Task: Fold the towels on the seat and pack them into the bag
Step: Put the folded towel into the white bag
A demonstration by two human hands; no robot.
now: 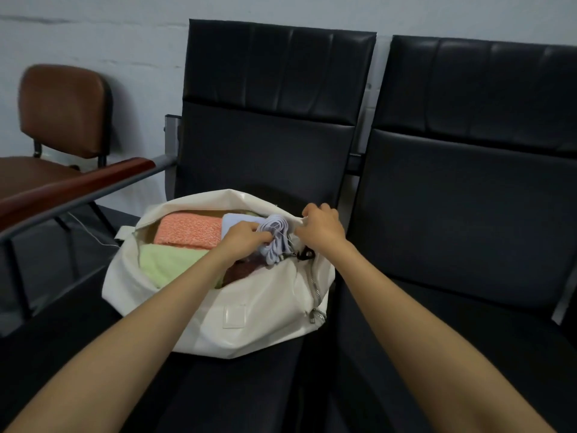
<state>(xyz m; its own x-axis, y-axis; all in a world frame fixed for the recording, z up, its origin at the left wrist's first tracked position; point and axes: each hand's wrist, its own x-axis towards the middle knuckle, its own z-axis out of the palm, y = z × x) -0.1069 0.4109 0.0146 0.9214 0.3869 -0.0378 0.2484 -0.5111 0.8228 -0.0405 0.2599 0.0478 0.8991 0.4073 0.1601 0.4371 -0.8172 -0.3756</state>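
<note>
1. The bag [249, 307] sits open on the seat [237, 385], with orange [190, 231], green [165, 264] and maroon [240, 271] towels already inside.
2. The left grip [246, 235] is curled round a folded lilac towel [276, 228] at the bag's right end.
3. The right grip [318, 226] pinches the rim just beside it, holding the mouth open.
4. The lilac towel's long axis runs near to far, between the two grips. Pushing it down looks like the left grip's job.

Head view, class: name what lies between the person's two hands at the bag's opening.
A folded lilac towel lies between them in the head view: the left hand grips it, and the right hand holds the rim of the bag.
</note>
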